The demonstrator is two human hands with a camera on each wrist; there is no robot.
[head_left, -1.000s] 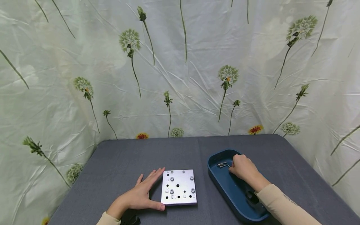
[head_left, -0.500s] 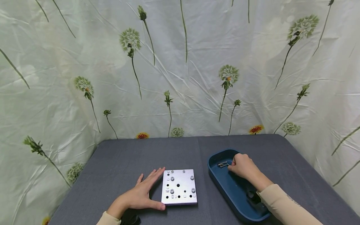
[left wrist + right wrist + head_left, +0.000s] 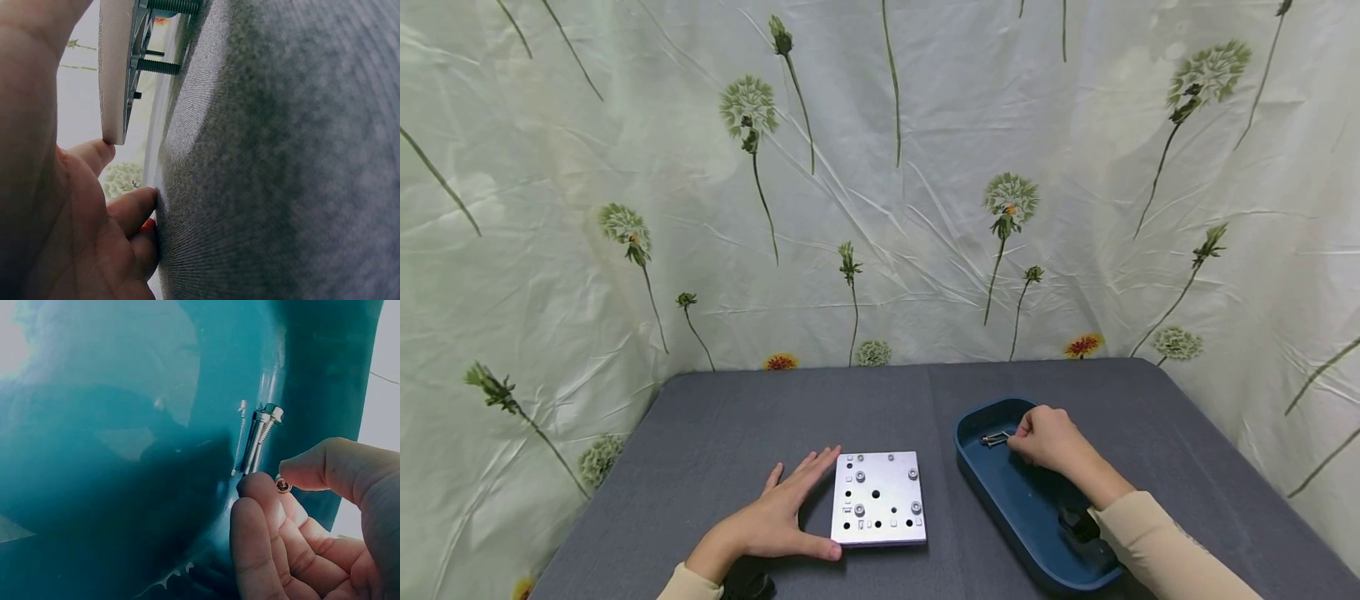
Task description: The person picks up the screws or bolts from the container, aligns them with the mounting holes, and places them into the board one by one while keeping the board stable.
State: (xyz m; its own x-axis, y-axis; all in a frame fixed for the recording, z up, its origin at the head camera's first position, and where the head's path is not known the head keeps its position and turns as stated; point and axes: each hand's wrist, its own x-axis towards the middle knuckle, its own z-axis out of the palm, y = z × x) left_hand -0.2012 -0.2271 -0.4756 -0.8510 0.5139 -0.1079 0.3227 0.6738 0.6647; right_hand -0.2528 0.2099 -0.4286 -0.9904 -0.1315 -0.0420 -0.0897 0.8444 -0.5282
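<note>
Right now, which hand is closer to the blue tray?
Right. The right hand is at the far end of the blue tray, pinching a screw; the left hand is left of the tray, touching the metal plate.

Both arms wear long pale cream-beige sleeves; the left sleeve [image 3: 689,585] shows only a short stretch near its cuff, while the right sleeve [image 3: 1168,552] shows a longer run with a faint dark marking [image 3: 1191,539] along its upper edge, too small to read. Rounded black units sit under both wrists: left unit [image 3: 753,587], right unit [image 3: 1078,525]. Hands bare.
</note>
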